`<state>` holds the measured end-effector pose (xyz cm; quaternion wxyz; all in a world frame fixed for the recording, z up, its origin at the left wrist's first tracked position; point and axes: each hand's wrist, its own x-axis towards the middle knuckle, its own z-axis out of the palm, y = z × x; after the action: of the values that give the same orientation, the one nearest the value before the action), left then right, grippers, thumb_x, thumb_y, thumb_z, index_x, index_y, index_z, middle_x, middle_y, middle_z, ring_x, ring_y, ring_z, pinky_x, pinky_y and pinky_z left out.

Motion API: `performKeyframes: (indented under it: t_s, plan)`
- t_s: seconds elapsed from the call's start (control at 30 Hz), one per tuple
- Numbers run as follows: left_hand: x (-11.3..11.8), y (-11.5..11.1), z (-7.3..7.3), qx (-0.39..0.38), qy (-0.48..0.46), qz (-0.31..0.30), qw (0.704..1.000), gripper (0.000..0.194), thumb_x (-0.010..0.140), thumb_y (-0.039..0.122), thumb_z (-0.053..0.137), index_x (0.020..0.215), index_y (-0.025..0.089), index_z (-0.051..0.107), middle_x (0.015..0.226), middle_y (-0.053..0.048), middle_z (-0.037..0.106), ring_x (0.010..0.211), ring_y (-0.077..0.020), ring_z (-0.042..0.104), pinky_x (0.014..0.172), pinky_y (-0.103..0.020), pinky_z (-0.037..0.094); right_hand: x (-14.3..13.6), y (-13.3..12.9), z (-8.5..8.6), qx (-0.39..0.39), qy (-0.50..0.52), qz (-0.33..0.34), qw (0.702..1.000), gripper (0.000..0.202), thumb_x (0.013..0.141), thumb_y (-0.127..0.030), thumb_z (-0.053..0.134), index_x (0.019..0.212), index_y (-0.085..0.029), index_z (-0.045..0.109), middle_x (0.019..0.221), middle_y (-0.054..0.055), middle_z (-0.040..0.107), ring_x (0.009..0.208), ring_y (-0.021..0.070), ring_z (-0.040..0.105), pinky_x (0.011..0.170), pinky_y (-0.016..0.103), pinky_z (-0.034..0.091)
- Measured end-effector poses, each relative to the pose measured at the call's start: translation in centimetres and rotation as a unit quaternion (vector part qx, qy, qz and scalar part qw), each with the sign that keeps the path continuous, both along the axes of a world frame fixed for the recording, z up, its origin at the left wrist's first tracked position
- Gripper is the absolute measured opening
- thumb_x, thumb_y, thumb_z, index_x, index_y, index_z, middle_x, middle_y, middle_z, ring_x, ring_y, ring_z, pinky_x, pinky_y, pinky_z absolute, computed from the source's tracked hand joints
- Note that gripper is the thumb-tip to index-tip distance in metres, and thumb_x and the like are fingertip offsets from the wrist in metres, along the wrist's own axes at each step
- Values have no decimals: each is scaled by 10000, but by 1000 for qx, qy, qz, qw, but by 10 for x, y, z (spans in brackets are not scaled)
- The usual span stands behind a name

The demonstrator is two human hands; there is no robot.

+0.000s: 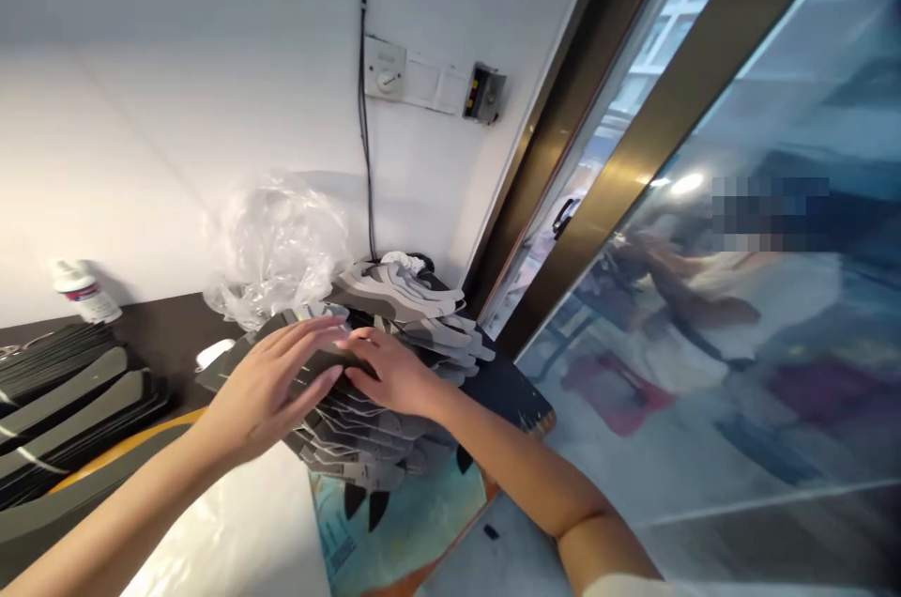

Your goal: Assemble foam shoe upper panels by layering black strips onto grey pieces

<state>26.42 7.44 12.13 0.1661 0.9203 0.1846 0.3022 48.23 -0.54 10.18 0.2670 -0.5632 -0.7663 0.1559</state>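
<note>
In the head view, a tall stack of dark grey cut pieces point(358, 433) stands at the centre. My left hand point(271, 386) is over the left side of the stack, palm down, thumb apart from the fingers. From the right, my right hand point(394, 372) reaches over the top, its fingers slightly bent and spread, the tips close to those of my left hand. Neither hand visibly grips a piece. Behind them lie light grey curved pieces point(408, 297) in a loose pile.
Crumpled clear plastic point(282, 240) sits by the wall, with a white bottle point(84, 292) farther left. Tied bundles of dark strips point(77, 400) lie at the left. A white sheet point(246, 522) is in front. Beyond the glass door point(704, 344) a person sits.
</note>
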Motion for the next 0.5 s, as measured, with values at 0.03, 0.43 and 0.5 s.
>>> performKeyframes:
  t_s: [0.03, 0.43, 0.5]
  plan:
    - [15, 11, -4, 1, 43, -8, 999, 631, 1041, 652, 439, 1461, 212, 605, 1509, -123, 618, 1377, -331, 589, 1187, -484, 452, 4, 1, 1, 7, 14, 4, 1000, 440, 1068, -338, 530, 1481, -200, 591, 1534, 138, 584, 1395, 275, 588, 1165, 434, 507]
    - [29, 29, -42, 69, 137, -12, 988, 831, 1029, 735, 287, 1393, 105, 688, 1423, -174, 679, 1377, -389, 601, 1218, -570, 426, 70, -7, -26, -109, -276, -183, 937, 1085, 878, -359, 828, 1730, -214, 172, 1789, 190, -5, 1645, 472, 30, 1273, 744, 173]
    - [23, 29, -45, 79, 138, -16, 987, 780, 1037, 710, 318, 1389, 123, 690, 1417, -158, 686, 1362, -377, 614, 1210, -547, 437, 66, -6, -35, -117, -296, -187, 930, 1049, 906, -238, 762, 1735, -213, 119, 1783, 200, -38, 1644, 471, 18, 1257, 762, 187]
